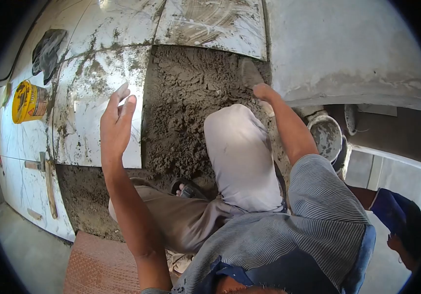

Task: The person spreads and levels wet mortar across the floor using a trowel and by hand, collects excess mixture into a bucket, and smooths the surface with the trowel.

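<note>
Trowel (250, 73) in Right Hand (263, 92) at Mortar Bed (178, 108)

The right hand is clamping the trowel, which is sitting at the mortar bed's far right corner. The left hand (115, 121) is extending over 1 white tile (90, 139) left of the bed, thumb and fingers standing apart. 1 yellow bucket (38, 101) is sitting farther left of the bed; 1 grey bucket (325, 134) is sitting right.

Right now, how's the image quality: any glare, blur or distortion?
Head view: wide-angle distortion curves the outer floor edges, with black corners; head view: bright glare on the white tiles around the left hand; head view: the trowel at the right hand looks blurred, possibly from motion.
</note>
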Demonstrator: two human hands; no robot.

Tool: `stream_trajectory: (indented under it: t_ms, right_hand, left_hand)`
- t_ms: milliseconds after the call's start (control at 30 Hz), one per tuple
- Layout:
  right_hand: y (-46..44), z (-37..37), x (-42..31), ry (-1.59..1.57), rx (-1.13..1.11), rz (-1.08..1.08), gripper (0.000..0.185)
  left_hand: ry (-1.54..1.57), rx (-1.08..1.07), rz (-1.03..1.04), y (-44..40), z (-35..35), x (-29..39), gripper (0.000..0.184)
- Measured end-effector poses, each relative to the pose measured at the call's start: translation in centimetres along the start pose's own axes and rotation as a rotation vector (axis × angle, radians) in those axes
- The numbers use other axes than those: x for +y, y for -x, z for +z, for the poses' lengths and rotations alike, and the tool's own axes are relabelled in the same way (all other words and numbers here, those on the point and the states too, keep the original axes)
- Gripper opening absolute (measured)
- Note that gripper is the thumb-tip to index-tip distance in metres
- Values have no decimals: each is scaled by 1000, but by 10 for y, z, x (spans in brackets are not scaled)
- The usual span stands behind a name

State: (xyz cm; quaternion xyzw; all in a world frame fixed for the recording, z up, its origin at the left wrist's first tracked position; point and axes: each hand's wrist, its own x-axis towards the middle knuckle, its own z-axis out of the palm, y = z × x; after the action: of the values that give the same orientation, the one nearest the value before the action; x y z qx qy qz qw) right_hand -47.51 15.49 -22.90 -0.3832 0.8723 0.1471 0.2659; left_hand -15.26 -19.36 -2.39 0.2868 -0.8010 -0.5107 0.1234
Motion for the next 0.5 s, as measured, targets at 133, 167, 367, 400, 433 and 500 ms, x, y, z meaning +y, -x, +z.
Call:
stream_trajectory:
  t_ms: [133,167,367,400,433,500]
  right_hand:
    - [9,36,36,67,-46,-16,26]
    - [15,24,22,73,-37,-23,26]
    - [-5,11,-66,-1984,118,672,27]
    - [-7,-9,-87,-1958,109,627,26]
    - [-13,-23,-102,-1954,64,546,25]
    - [-34,-42,-135,-1947,26,500,23]
  left_hand:
    - [10,25,-44,0,-5,-9,47]
    - [32,30,-38,0,-7,-10,47]
    - [-41,20,-32,2,-5,-5,48]
    - [-45,16,-38,4,-4,-4,48]
    - [-37,14,-31,4,-5,-2,48]
    - [-26,13,-26,6,-4,-2,47]
